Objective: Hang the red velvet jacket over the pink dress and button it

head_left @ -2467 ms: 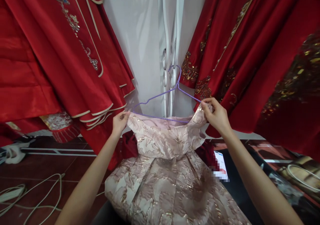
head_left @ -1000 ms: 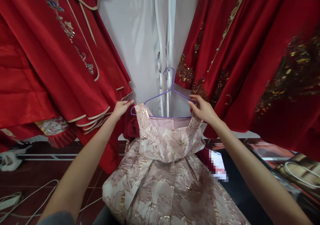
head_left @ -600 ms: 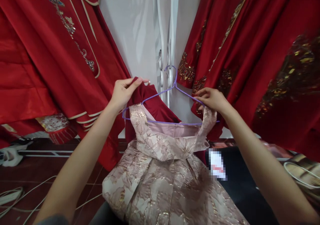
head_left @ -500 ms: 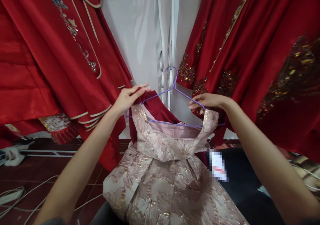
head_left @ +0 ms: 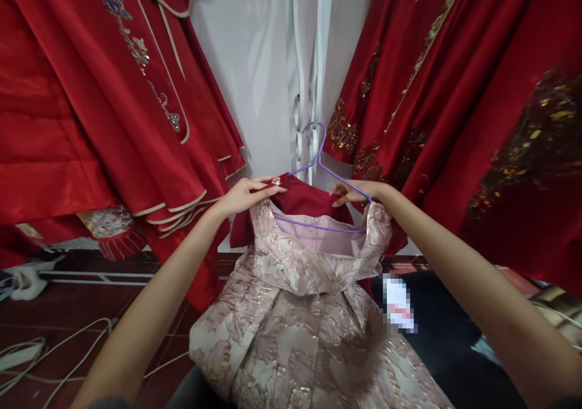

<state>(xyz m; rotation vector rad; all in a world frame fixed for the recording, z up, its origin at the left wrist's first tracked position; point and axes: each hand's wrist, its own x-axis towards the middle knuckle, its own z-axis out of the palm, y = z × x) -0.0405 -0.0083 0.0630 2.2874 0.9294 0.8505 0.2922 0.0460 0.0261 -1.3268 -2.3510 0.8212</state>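
A pale pink and gold brocade dress hangs in front of me on a thin purple wire hanger. A dark red cloth lies behind the neckline, across the hanger. My left hand pinches the left edge of this red cloth at the dress's left shoulder. Over at the right shoulder strap, my right hand is closed on the hanger's right arm and the red cloth.
Red embroidered garments hang at the left and more red gowns with gold trim at the right. A white door stands behind. White cables lie on the dark red floor at the lower left. A black surface is at the right.
My left hand left the dress's shoulder, picked up the dark red cloth and drew it over the hanger behind the neckline. Both hands then came down a little and closer together.
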